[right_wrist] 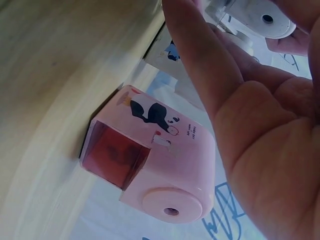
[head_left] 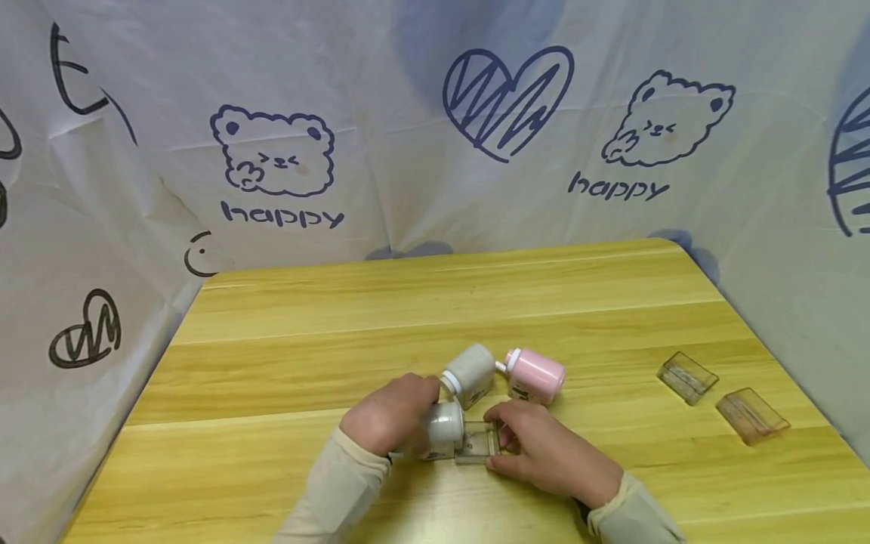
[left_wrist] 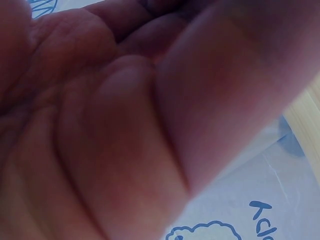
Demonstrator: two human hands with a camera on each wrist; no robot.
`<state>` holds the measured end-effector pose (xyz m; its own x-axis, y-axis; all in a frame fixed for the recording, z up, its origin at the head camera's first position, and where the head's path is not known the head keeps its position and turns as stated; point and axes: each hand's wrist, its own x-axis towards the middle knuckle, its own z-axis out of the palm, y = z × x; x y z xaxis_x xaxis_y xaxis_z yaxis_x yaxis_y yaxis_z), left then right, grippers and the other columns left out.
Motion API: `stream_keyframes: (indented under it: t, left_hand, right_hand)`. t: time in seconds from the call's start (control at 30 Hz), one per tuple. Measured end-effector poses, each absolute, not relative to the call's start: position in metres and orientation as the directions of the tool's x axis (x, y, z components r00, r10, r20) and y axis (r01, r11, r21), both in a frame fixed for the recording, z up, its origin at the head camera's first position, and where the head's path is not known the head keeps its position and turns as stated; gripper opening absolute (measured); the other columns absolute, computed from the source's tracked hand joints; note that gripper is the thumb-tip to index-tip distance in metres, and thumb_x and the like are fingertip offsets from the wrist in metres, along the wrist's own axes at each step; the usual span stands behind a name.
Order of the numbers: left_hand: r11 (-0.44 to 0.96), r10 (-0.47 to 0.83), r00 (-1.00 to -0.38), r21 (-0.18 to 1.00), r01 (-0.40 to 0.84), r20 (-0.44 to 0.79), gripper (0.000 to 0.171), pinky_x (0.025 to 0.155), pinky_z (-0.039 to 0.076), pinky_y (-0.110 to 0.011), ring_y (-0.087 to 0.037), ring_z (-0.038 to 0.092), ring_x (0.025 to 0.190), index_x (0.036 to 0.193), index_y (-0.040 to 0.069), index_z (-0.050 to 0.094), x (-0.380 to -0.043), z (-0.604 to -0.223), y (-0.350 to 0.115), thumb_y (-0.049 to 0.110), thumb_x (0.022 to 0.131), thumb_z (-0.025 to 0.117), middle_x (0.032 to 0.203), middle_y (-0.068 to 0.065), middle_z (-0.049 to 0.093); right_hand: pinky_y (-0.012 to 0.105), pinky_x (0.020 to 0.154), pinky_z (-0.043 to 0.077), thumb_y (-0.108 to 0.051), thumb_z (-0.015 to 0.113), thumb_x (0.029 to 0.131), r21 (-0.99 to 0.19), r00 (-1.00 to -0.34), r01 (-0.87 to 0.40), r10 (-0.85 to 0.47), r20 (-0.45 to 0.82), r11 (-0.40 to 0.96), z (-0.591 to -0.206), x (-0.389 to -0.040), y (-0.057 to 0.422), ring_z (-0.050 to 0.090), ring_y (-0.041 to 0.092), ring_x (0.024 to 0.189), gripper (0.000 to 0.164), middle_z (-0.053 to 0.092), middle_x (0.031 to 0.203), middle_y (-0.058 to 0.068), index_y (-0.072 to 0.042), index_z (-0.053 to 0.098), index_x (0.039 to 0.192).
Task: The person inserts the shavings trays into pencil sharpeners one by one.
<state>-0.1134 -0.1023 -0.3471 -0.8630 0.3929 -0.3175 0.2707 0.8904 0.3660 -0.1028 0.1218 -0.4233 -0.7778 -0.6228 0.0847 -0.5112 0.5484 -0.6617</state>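
Note:
My left hand [head_left: 394, 415] grips a white pencil sharpener [head_left: 445, 423] from its left side, near the table's front. The left wrist view is filled by the left hand [left_wrist: 120, 125], and the sharpener is hidden there. With thumb and fingers, my right hand [head_left: 544, 452] pinches a clear shavings drawer [head_left: 477, 442] at the white sharpener's right side. I cannot tell how far the drawer sits inside. Just behind the hands lie a grey-white sharpener [head_left: 471, 372] and a pink sharpener [head_left: 537, 375]. The right wrist view shows the pink sharpener [right_wrist: 170, 150] with a panda print and a reddish square opening.
Two more clear drawers, a nearer one [head_left: 752, 415] and a farther one [head_left: 686, 378], lie on the right of the wooden table [head_left: 285, 340]. White cloth [head_left: 394, 151] with drawn bears and hearts hangs behind the table and along its sides.

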Motion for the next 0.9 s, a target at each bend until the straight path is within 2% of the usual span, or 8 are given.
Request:
stream_keyframes:
  t: [0.7,0.9]
  left_hand:
    - [0.89,0.4,-0.862,0.354,0.286,-0.31,0.048,0.059,0.046,-0.03,-0.016,0.052,0.068,0.092,0.008,0.055,-0.1141,-0.3484,-0.1027,-0.004,0.053,0.08,0.079,-0.002,0.055]
    - [0.891,0.399,-0.865,0.352,0.287,-0.305,0.048,0.058,0.046,-0.03,-0.015,0.052,0.068,0.092,0.008,0.055,-0.1142,-0.3489,-0.1021,-0.004,0.053,0.08,0.079,-0.002,0.055]
  right_hand:
    - [0.029,0.077,0.046,-0.021,0.072,0.082,-0.594,-0.76,-0.563,-0.642,0.101,0.574,-0.4253,-0.1032,0.121,0.05,0.008,0.084,0.047,0.054,0.095,-0.002,-0.002,0.055,0.121]
    - [0.028,0.076,0.047,-0.022,0.073,0.082,-0.605,-0.76,-0.559,-0.642,0.1,0.567,-0.4257,-0.103,0.1216,0.051,0.008,0.084,0.047,0.054,0.097,-0.001,-0.001,0.055,0.121]
